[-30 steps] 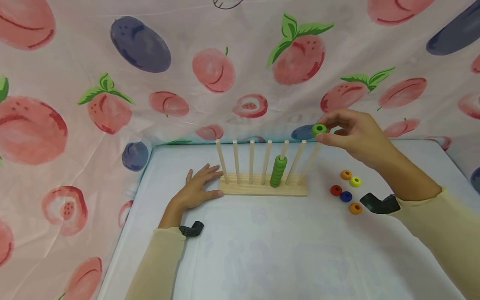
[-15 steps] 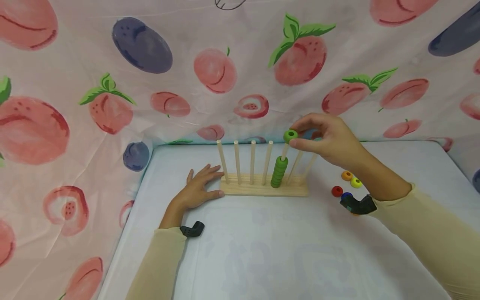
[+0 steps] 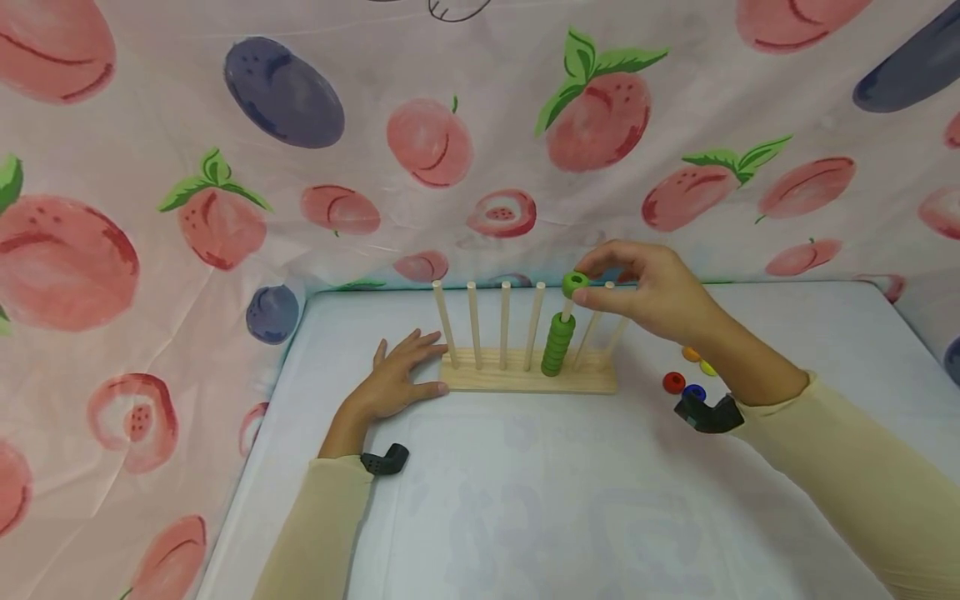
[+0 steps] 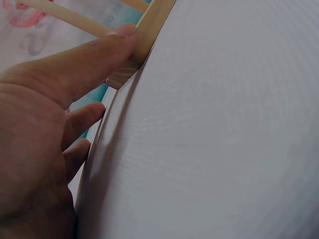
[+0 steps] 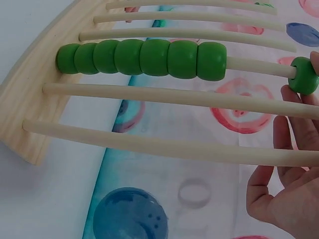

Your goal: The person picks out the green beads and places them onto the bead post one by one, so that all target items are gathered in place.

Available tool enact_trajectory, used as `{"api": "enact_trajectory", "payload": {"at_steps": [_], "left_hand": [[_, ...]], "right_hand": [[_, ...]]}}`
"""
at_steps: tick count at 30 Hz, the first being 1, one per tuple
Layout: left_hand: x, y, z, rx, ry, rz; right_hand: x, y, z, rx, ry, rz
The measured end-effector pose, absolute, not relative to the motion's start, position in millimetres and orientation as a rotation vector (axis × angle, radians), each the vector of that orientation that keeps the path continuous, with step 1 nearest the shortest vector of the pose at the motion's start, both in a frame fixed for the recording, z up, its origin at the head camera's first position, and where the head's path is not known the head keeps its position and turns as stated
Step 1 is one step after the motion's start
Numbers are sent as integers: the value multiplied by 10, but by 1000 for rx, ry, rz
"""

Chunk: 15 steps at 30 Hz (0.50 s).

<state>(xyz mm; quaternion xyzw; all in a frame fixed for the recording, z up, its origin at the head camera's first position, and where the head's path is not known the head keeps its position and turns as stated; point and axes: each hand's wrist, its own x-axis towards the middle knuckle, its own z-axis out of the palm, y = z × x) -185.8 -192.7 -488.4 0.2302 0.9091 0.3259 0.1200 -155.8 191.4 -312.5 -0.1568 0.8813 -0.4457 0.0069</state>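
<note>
My right hand (image 3: 656, 287) pinches a green bead (image 3: 567, 289) between thumb and fingertips at the top of a peg. In the right wrist view the tip of that peg (image 5: 259, 66) meets the hole of the held bead (image 5: 304, 79). Lower on the same peg sits a stack of several green beads (image 3: 557, 346), down against the wooden base (image 3: 495, 381). My left hand (image 3: 392, 382) rests at the left end of the base, fingers spread. The left wrist view has its thumb (image 4: 94, 62) lying on the base's edge (image 4: 152, 30).
Several bare pegs (image 3: 505, 325) rise from the base on both sides of the stack. Right of the rack, a red bead (image 3: 674, 382), a blue bead (image 3: 695, 391) and an orange bead (image 3: 691, 354) lie on the white table (image 3: 480, 492), partly behind my right forearm. A fruit-print cloth (image 3: 360, 108) hangs behind.
My right hand has carried the green bead left from beyond the rack's right end to the stacked peg, then lowered it slightly onto the top. The left hand has stayed put.
</note>
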Motion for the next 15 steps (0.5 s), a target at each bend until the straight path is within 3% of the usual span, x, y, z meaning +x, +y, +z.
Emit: {"api": "enact_trajectory", "payload": {"at_steps": [15], "left_hand": [[-1853, -1933, -4875, 676, 2649, 964]], "right_hand": [[-1533, 1903, -3188, -402, 2709, -1410]]}}
